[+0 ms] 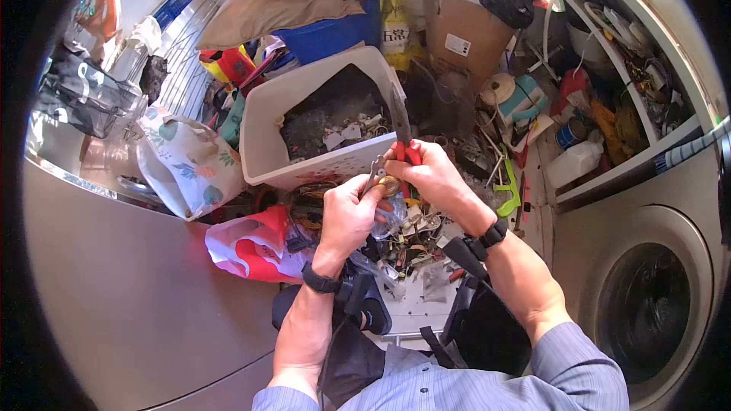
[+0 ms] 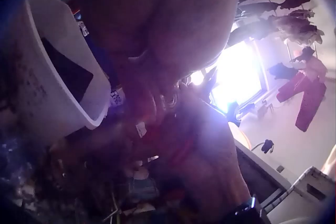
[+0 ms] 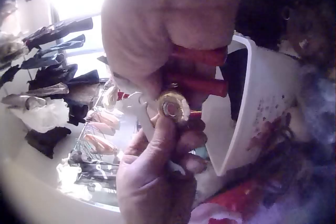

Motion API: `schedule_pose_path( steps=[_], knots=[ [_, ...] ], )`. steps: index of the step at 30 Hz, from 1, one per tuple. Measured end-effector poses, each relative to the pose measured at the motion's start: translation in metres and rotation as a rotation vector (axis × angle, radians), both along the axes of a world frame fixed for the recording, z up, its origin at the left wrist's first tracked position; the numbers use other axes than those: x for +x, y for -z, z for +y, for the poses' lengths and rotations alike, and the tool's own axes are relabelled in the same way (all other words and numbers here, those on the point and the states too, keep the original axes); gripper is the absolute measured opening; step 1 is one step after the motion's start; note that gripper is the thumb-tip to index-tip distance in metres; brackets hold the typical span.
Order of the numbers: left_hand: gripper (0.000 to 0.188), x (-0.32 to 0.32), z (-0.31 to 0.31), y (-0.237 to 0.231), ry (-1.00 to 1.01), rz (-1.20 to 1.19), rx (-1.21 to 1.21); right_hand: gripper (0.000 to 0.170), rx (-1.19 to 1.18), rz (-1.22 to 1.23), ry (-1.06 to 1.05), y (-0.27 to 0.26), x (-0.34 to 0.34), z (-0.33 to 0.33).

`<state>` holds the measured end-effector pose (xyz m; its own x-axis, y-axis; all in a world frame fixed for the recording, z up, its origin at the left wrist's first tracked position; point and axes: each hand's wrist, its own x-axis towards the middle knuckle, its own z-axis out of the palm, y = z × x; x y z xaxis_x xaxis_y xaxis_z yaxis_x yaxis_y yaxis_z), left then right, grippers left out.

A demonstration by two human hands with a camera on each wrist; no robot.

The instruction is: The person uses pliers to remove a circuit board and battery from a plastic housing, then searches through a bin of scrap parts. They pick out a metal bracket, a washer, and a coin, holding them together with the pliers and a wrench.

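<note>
My left hand (image 1: 348, 215) pinches a round brass-coloured part (image 3: 173, 107) between thumb and fingers. From the same grip sticks out a flat silver piece with a notched end (image 3: 137, 102), like a small open-ended spanner. Right beside it, my right hand (image 1: 431, 176) holds a tool with red handles (image 1: 409, 153) and long dark jaws that point away from me. In the right wrist view those handles run under the right fingers, close against the brass part. Both hands meet just in front of a white plastic bin (image 1: 263, 175). The left wrist view is dark and blurred around the fingers.
Dark sheeting (image 1: 335, 99) and scraps lie inside the bin. Beneath my hands, small parts (image 1: 415, 243) litter the floor. A red and white bag (image 1: 255, 247) and a patterned bag (image 1: 186, 164) stand left. At right are a washing machine (image 1: 647, 304) and a cardboard box (image 1: 464, 38).
</note>
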<state>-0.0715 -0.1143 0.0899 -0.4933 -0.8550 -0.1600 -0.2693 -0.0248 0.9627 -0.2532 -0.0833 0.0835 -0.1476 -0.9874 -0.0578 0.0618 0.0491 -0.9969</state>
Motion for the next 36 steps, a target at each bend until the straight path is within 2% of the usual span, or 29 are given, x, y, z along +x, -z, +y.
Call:
schedule_pose_path(
  steps=[3, 5, 8, 11, 14, 15, 17, 18, 19, 21, 22, 24, 25, 27, 28, 29, 31, 33, 35, 36],
  knots=[
    [0.020, -0.003, 0.000, 0.004, 0.007, 0.127, 0.011, 0.013, 0.003, -0.031, -0.018, -0.001, -0.005, 0.005],
    [0.019, -0.003, -0.003, 0.007, 0.020, 0.200, 0.103, 0.012, -0.003, -0.026, -0.025, 0.000, -0.007, 0.007],
    [0.018, -0.004, 0.000, 0.006, 0.052, 0.073, 0.000, 0.013, 0.017, -0.088, -0.047, 0.002, -0.008, 0.009],
    [0.018, -0.004, 0.001, 0.010, 0.070, -0.003, 0.012, 0.013, 0.072, 0.035, -0.089, 0.006, -0.008, 0.009],
    [0.017, -0.005, 0.003, 0.013, 0.036, 0.111, 0.017, 0.013, 0.132, -0.242, -0.052, 0.006, -0.004, 0.010],
    [0.017, -0.005, 0.003, 0.013, 0.017, 0.171, -0.010, 0.013, 0.130, -0.243, -0.052, 0.011, -0.002, 0.009],
    [0.017, -0.004, 0.003, 0.016, 0.006, 0.203, -0.002, 0.012, 0.098, -0.465, 0.011, 0.028, 0.001, 0.006],
    [0.018, -0.004, 0.002, 0.018, -0.004, 0.237, 0.006, 0.012, 0.096, -0.464, 0.011, 0.029, 0.003, 0.005],
    [0.018, -0.005, 0.002, 0.020, -0.004, 0.238, 0.003, 0.012, 0.060, -0.426, 0.090, 0.030, 0.006, 0.005],
    [0.020, -0.010, 0.003, 0.023, -0.111, 0.389, 0.204, 0.012, 0.025, -0.389, 0.169, 0.031, 0.012, 0.004],
    [0.020, -0.011, 0.003, 0.028, -0.111, 0.388, 0.204, 0.013, -0.019, -0.228, 0.232, 0.032, 0.015, 0.004],
    [0.023, -0.013, 0.003, 0.034, -0.136, 0.506, 0.353, 0.013, -0.151, 0.137, 0.347, 0.033, 0.021, 0.006],
    [0.023, -0.013, 0.003, 0.033, -0.136, 0.505, 0.355, 0.013, -0.149, 0.135, 0.348, 0.033, 0.023, 0.008],
    [0.024, -0.013, 0.001, 0.031, -0.105, 0.655, 0.529, 0.012, -0.334, 0.341, 0.360, 0.033, 0.026, 0.010],
    [0.024, -0.012, 0.001, 0.032, -0.109, 0.654, 0.530, 0.012, -0.435, 0.463, 0.380, 0.034, 0.026, 0.010],
    [0.024, -0.012, 0.000, 0.033, -0.105, 0.675, 0.585, 0.012, -0.434, 0.460, 0.378, 0.035, 0.025, 0.010],
    [0.025, -0.009, -0.001, 0.039, -0.102, 0.699, 0.637, 0.012, -0.576, 0.626, 0.324, 0.037, 0.024, 0.010],
    [0.025, -0.006, 0.002, 0.043, -0.072, 0.725, 0.580, 0.011, -0.536, 0.586, 0.326, 0.038, 0.024, 0.011],
    [0.028, -0.005, 0.002, 0.037, -0.098, 0.674, 0.586, 0.008, -0.145, -0.033, 0.324, 0.036, 0.021, 0.007],
    [0.029, -0.005, 0.003, 0.030, -0.131, 0.665, 0.587, 0.007, -0.065, -0.299, 0.246, 0.037, 0.011, 0.003]
  ],
)
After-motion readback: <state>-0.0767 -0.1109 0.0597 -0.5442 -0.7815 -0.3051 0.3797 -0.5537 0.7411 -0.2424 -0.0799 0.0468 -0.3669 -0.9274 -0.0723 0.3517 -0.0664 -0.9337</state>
